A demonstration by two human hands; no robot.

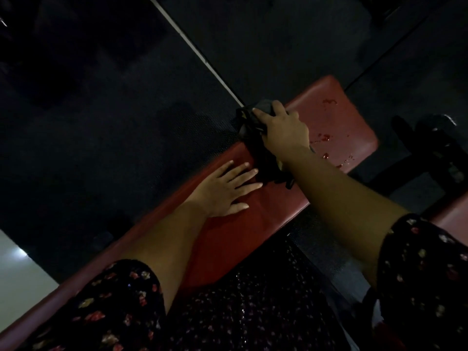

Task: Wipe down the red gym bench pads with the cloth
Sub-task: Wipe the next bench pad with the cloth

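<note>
Left grip lies flat, palm down, on the bench, fingers straight and spread, holding nothing. Its fingertips are just beside the cloth. Right grip is farther out, fingers curled over the bunched cloth and pressing it to the pad at the bench's left edge. The cloth is dark, crumpled and soft, and part of it trails back under the right wrist. The bench pad is smooth red vinyl, long and flat with rounded corners, running from near left to far right. I see glossy wet drops scattered on its far end, right of the cloth. The floor is dark, dimpled rubber with a thin white line across it. There's a black metal frame right of the bench. Floral sleeves are near the camera.
</note>
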